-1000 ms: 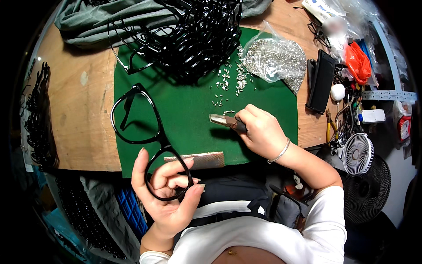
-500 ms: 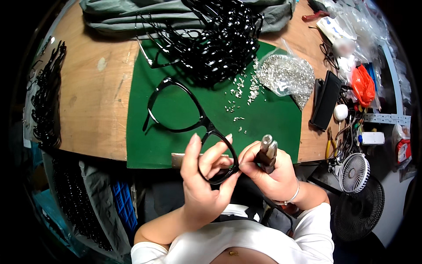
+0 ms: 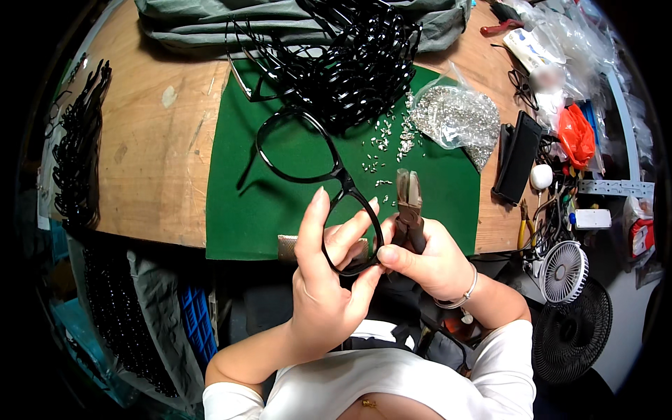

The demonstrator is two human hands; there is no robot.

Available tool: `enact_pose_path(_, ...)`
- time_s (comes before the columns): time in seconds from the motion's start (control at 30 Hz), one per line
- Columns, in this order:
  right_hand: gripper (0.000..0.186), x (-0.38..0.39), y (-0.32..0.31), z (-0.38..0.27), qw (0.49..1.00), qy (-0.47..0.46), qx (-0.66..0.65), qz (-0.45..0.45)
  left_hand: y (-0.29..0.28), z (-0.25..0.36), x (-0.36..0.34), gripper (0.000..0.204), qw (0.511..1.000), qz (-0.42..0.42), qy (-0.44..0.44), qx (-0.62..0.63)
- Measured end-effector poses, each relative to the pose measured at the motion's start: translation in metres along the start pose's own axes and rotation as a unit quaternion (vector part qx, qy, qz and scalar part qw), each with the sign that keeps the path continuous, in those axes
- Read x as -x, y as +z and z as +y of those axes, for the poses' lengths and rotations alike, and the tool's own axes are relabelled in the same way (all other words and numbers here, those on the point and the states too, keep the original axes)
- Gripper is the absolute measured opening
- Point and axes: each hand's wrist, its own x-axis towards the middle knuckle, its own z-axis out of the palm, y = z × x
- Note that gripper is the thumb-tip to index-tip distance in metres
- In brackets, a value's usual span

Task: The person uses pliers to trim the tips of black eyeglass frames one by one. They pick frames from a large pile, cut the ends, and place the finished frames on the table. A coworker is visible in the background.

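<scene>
My left hand (image 3: 323, 269) grips a black glasses frame (image 3: 341, 170) by its near rim, thumb below and fingers through the lens opening. The frame is tilted, its other rim reaching up and left over the green mat (image 3: 234, 224). In my right hand (image 3: 437, 262) is a pair of pliers (image 3: 409, 203), jaws pointing away from me and slightly parted. The right thumb rests against the frame's near corner. Beyond the hands, small silvery pieces (image 3: 406, 140) lie scattered on the mat, beside a clear plastic bag (image 3: 448, 115) full of them.
A heap of black glasses frames (image 3: 343, 77) covers the mat's far part, before grey cloth (image 3: 203, 28). More black frames (image 3: 80, 154) lie at the far left. On the right are a black case (image 3: 518, 157), yellow-handled pliers (image 3: 523, 224), cables and a small white fan (image 3: 563, 273).
The pliers have swung from pointing up toward me to pointing away over the mat. The glasses frame has shifted a little right and away, staying in my left hand.
</scene>
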Motion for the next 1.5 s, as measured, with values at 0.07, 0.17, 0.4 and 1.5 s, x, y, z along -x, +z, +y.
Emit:
enact_pose_path(0.07,0.019,0.002,0.003,0.0,1.0,-0.024,0.012,-0.001,-0.002,0.006,0.0,0.081,0.999,-0.01,-0.029,0.039)
enact_pose_path(0.17,0.017,0.005,0.006,0.0,0.999,-0.049,0.021,0.004,-0.005,0.012,0.0,0.082,0.999,-0.031,-0.026,0.013)
enact_pose_path(0.4,0.016,0.008,0.01,-0.007,0.999,-0.021,0.02,-0.019,-0.008,0.013,0.003,0.083,0.99,-0.037,-0.052,0.129)
enact_pose_path(1.5,0.043,0.016,-0.014,-0.023,0.897,-0.021,0.409,-0.164,-0.025,0.033,-0.005,0.082,0.966,-0.082,-0.187,0.159)
